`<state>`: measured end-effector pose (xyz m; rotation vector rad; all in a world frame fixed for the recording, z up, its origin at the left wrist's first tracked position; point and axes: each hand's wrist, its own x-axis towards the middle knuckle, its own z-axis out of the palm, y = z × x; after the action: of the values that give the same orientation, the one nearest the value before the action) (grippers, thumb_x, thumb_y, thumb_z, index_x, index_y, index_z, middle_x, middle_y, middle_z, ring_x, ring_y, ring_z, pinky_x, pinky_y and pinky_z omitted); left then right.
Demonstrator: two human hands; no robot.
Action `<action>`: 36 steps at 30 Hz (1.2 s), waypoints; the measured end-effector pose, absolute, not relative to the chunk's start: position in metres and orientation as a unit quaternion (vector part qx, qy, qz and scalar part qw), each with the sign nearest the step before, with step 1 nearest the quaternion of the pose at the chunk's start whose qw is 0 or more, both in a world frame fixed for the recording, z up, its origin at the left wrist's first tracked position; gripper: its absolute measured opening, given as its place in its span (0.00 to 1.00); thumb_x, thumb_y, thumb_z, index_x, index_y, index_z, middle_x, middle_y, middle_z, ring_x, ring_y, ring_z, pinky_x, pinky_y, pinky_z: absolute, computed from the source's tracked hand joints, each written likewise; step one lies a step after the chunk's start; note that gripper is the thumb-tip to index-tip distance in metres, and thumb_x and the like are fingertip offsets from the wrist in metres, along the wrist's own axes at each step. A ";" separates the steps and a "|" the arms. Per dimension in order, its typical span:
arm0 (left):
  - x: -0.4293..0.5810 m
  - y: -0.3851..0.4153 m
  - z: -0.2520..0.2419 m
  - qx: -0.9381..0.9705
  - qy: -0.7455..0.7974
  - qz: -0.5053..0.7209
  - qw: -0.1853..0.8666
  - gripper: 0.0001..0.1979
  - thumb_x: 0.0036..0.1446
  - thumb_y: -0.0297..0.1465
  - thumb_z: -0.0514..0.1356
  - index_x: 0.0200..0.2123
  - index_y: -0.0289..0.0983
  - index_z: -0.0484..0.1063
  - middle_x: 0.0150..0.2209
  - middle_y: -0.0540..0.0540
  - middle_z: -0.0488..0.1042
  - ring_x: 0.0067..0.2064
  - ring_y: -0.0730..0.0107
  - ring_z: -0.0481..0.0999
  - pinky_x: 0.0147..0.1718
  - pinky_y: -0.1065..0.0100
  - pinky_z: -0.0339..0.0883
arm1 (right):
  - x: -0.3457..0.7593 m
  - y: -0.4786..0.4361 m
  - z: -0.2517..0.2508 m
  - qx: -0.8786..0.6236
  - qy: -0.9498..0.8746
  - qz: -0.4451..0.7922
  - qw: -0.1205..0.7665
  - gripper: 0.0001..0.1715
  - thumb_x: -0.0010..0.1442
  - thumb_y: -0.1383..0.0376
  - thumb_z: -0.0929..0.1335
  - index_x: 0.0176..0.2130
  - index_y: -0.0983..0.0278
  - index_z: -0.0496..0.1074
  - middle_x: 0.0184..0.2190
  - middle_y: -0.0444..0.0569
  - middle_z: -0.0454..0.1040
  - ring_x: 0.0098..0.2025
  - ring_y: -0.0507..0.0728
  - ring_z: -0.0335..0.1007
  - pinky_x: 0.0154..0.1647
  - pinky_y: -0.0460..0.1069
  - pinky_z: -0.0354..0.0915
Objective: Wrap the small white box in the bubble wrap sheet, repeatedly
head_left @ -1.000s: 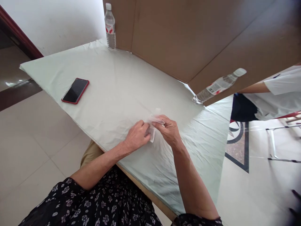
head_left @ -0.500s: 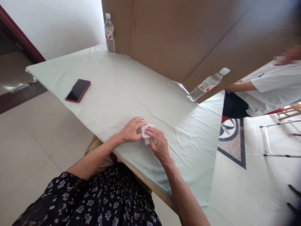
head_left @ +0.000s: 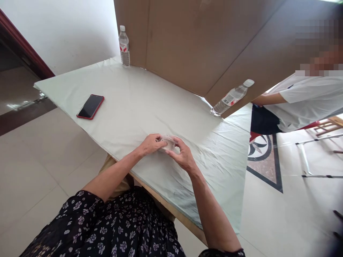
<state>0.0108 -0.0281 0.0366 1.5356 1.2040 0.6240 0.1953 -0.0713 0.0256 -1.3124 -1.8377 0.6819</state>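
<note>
A small whitish, partly see-through box-like thing (head_left: 169, 143) is between my two hands, just above the pale table cover; its exact kind is too small to make out. My left hand (head_left: 152, 144) grips it from the left, with the thumb lying across its near face. From the right, my right hand (head_left: 182, 154) holds its edge, fingers at the top corner and thumb below. The palms and part of the thing's left side are hidden.
The table (head_left: 128, 103) has a wrinkled pale green cover. A red-cased phone (head_left: 90, 106) lies at left. Water bottles stand by a brown cardboard panel (head_left: 182, 46): one bottle (head_left: 124, 48) far left, another bottle (head_left: 230, 99) right. A person in a white shirt (head_left: 313, 103) is beyond.
My right fingers have moved from lying over the white square face to the thing's right edge. My left thumb now rests on it, and it shows a more see-through side. The view has shifted slightly.
</note>
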 end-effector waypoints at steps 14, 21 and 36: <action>-0.001 -0.017 0.031 0.564 0.374 0.318 0.664 0.26 0.47 0.30 0.61 0.52 0.34 0.71 0.45 0.43 0.78 0.45 0.64 0.76 0.42 0.67 0.68 | 0.196 -0.037 0.023 -0.484 -0.570 0.547 0.377 0.29 0.54 0.50 0.74 0.50 0.62 0.76 0.43 0.48 0.80 0.44 0.60 0.75 0.46 0.53 0.69; 0.000 -0.015 0.021 0.519 0.373 0.333 0.694 0.26 0.47 0.27 0.62 0.52 0.33 0.72 0.44 0.43 0.78 0.44 0.64 0.77 0.43 0.67 0.69 | 0.185 -0.003 0.021 -0.529 -0.506 0.524 0.435 0.19 0.50 0.50 0.74 0.32 0.62 0.77 0.28 0.44 0.77 0.31 0.54 0.70 0.36 0.50 0.66; -0.001 -0.012 0.017 0.568 0.406 0.336 0.632 0.16 0.54 0.37 0.62 0.43 0.33 0.75 0.35 0.46 0.78 0.37 0.69 0.74 0.38 0.69 0.65 | 0.180 -0.028 0.032 -0.563 -0.695 0.194 0.404 0.09 0.59 0.59 0.69 0.29 0.60 0.76 0.29 0.45 0.80 0.35 0.57 0.74 0.46 0.53 0.63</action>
<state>-0.0008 -0.0121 0.0165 1.3000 0.9298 0.7691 0.1799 -0.0277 0.0325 -1.4206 -1.7544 0.4888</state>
